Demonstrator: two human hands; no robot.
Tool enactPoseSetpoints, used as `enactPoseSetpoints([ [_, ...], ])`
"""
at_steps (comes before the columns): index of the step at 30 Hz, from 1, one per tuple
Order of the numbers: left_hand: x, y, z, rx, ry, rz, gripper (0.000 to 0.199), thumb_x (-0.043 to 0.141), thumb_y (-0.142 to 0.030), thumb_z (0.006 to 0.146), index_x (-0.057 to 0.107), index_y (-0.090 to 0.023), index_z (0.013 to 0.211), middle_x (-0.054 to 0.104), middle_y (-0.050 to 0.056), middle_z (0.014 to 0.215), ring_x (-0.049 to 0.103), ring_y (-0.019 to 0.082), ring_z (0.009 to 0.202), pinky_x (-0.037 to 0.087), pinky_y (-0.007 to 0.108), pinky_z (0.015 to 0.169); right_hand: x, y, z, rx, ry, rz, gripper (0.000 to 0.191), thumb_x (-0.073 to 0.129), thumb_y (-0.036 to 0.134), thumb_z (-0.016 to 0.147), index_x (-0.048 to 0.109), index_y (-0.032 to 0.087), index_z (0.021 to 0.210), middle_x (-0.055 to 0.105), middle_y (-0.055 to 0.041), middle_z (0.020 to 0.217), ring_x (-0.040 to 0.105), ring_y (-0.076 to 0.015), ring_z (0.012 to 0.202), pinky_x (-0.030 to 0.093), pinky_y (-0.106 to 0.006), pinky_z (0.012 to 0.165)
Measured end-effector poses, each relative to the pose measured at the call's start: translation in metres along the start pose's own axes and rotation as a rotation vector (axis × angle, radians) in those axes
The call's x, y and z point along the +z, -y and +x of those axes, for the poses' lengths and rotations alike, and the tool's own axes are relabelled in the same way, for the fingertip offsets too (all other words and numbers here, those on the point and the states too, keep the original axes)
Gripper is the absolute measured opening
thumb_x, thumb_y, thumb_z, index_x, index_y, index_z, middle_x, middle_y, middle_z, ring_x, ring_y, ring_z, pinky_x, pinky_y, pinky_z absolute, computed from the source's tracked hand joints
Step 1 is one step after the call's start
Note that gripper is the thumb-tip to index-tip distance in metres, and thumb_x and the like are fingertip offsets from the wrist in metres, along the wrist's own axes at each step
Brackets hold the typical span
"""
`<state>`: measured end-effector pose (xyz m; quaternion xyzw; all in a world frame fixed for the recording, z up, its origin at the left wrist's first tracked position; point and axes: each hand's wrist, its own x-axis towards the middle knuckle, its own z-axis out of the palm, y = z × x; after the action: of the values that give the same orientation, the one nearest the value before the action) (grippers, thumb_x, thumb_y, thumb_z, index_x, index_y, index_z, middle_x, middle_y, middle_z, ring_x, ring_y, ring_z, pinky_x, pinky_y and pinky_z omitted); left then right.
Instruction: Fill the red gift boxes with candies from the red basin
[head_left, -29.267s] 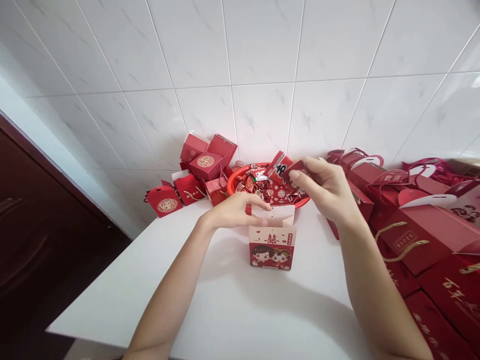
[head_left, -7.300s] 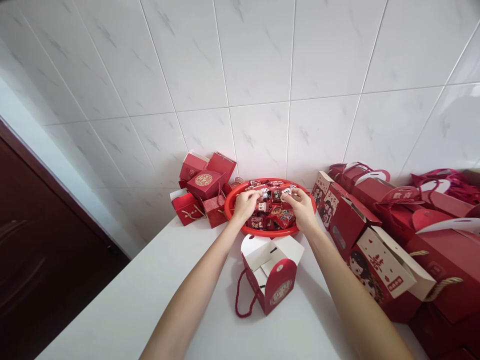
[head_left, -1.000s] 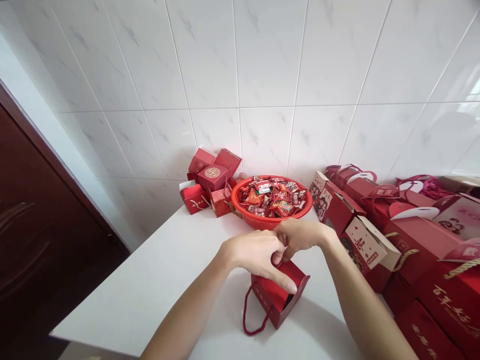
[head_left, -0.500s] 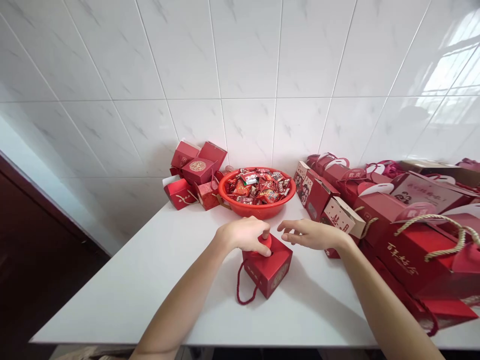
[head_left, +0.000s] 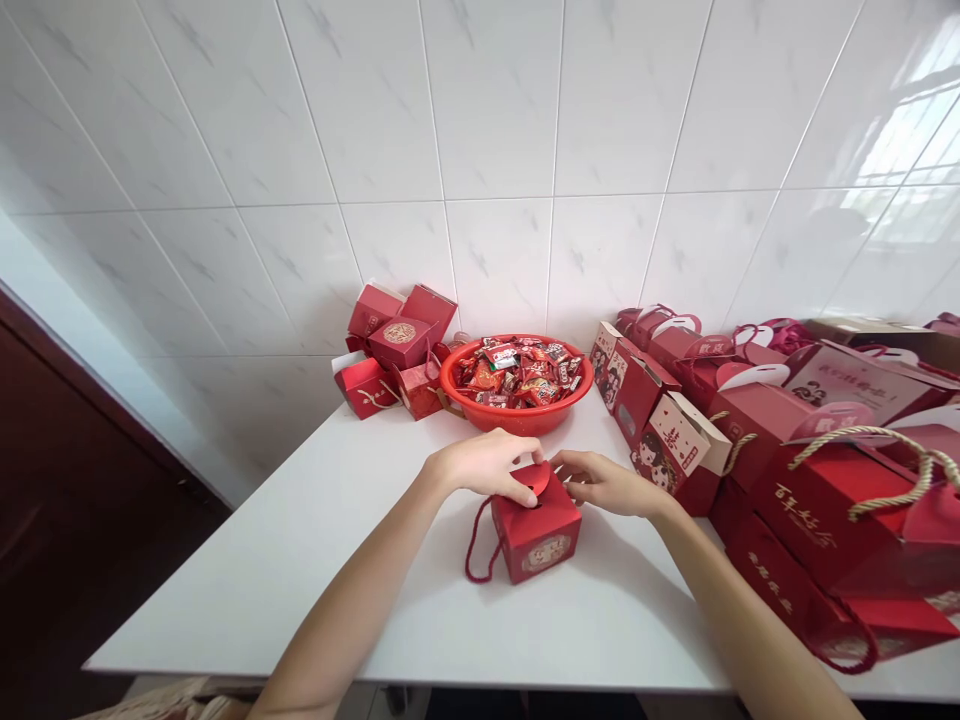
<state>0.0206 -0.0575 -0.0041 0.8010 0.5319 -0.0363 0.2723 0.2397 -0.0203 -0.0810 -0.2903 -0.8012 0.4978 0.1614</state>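
Note:
A small red gift box with a pale gold emblem on its front stands on the white table in front of me. Its dark red cord handle hangs down on the left side. My left hand grips the top, thumb by the slot and fingers behind the rounded flap. Against the right rear edge of the box rest the bent fingers of my right hand; some fingertips are hidden behind it. Just beyond both hands sits a red plastic basin heaped with wrapped candies.
Several small red boxes are piled at the back left against the tiled wall. Along the right side of the white table stand many larger red gift boxes, some with rope handles. A dark brown door is at the left.
The gift box has turned so its emblem side faces me more. My right hand has come in from the right and now touches the box. My left hand stays on top.

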Motion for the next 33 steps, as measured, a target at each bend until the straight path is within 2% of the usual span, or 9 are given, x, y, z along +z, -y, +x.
enactPoseSetpoints([
  [3, -0.002, 0.002, 0.005, 0.034, -0.044, 0.041, 0.052, 0.074, -0.046, 0.073, 0.064, -0.023, 0.120, 0.065, 0.008, 0.125, 0.060, 0.029, 0.118, 0.050, 0.029, 0.083, -0.001, -0.008, 0.001, 0.059, -0.097, -0.083, 0.020, 0.060, 0.029, 0.081, 0.066, 0.015, 0.094, 0.072, -0.0085, 0.104, 0.065, -0.0186, 0.082, 0.050, -0.031, 0.074],
  [7, -0.002, 0.003, 0.005, -0.011, -0.019, 0.073, 0.057, 0.067, -0.053, 0.077, 0.062, -0.023, 0.126, 0.065, 0.010, 0.125, 0.062, 0.029, 0.113, 0.049, 0.029, 0.081, -0.001, -0.009, 0.000, 0.108, -0.148, -0.164, 0.014, 0.059, 0.029, 0.079, 0.063, 0.017, 0.076, 0.070, -0.0050, 0.085, 0.062, -0.0181, 0.077, 0.046, -0.030, 0.071],
  [12, -0.001, 0.008, 0.003, -0.113, 0.175, -0.074, 0.063, 0.059, -0.059, 0.081, 0.057, -0.019, 0.130, 0.066, 0.013, 0.122, 0.069, 0.027, 0.094, 0.051, 0.026, 0.061, -0.001, -0.009, -0.001, 0.039, -0.161, 0.076, 0.020, 0.068, 0.032, 0.070, 0.056, 0.018, 0.076, 0.065, -0.0027, 0.081, 0.061, -0.0172, 0.077, 0.048, -0.029, 0.071],
  [15, 0.000, 0.013, 0.005, -0.091, 0.200, -0.226, 0.074, 0.066, -0.056, 0.079, 0.048, -0.020, 0.141, 0.060, 0.015, 0.136, 0.070, 0.028, 0.102, 0.054, 0.025, 0.061, 0.004, -0.013, 0.003, 0.034, -0.194, 0.141, 0.027, 0.073, 0.029, 0.064, 0.055, 0.019, 0.081, 0.065, -0.0014, 0.082, 0.062, -0.0168, 0.078, 0.048, -0.028, 0.071],
  [18, -0.001, 0.015, 0.007, -0.080, 0.153, -0.253, 0.079, 0.072, -0.052, 0.074, 0.048, -0.021, 0.143, 0.058, 0.015, 0.141, 0.069, 0.029, 0.109, 0.056, 0.023, 0.067, 0.011, -0.016, 0.008, 0.068, -0.205, 0.100, 0.024, 0.069, 0.028, 0.066, 0.059, 0.018, 0.085, 0.066, -0.0007, 0.078, 0.061, -0.0161, 0.073, 0.046, -0.028, 0.068],
  [22, -0.002, 0.012, 0.004, -0.172, 0.096, -0.218, 0.100, 0.078, -0.048, 0.067, 0.035, -0.023, 0.153, 0.043, 0.021, 0.154, 0.074, 0.022, 0.081, 0.054, 0.024, 0.055, 0.015, -0.013, 0.011, 0.072, -0.213, -0.012, 0.014, 0.063, 0.030, 0.070, 0.057, 0.018, 0.067, 0.062, 0.0011, 0.066, 0.054, -0.0136, 0.066, 0.041, -0.027, 0.065],
  [25, -0.003, 0.006, -0.003, -0.208, -0.002, -0.201, 0.103, 0.080, -0.048, 0.065, 0.034, -0.023, 0.154, 0.041, 0.023, 0.154, 0.070, 0.015, 0.068, 0.051, 0.023, 0.050, 0.010, -0.006, 0.009, 0.093, -0.275, 0.115, 0.018, 0.064, 0.033, 0.067, 0.054, 0.019, 0.065, 0.063, 0.0008, 0.066, 0.058, -0.0151, 0.068, 0.043, -0.029, 0.068],
  [29, -0.008, -0.002, -0.013, -0.165, -0.179, -0.303, 0.095, 0.082, -0.037, 0.064, 0.042, -0.023, 0.150, 0.050, 0.019, 0.147, 0.064, 0.011, 0.063, 0.050, 0.023, 0.050, -0.001, 0.012, 0.001, 0.106, -0.377, 0.424, 0.025, 0.069, 0.036, 0.063, 0.052, 0.020, 0.073, 0.060, 0.0031, 0.055, 0.057, -0.0139, 0.058, 0.044, -0.030, 0.066],
  [33, -0.015, -0.011, -0.024, 0.003, -0.341, -0.551, 0.069, 0.073, -0.031, 0.076, 0.051, -0.021, 0.141, 0.051, 0.016, 0.146, 0.061, 0.007, 0.058, 0.056, 0.029, 0.063, -0.009, 0.041, -0.014, 0.012, -0.477, 0.523, 0.039, 0.076, 0.041, 0.065, 0.056, 0.019, 0.091, 0.049, 0.0093, 0.050, 0.047, -0.0107, 0.050, 0.040, -0.028, 0.059],
])
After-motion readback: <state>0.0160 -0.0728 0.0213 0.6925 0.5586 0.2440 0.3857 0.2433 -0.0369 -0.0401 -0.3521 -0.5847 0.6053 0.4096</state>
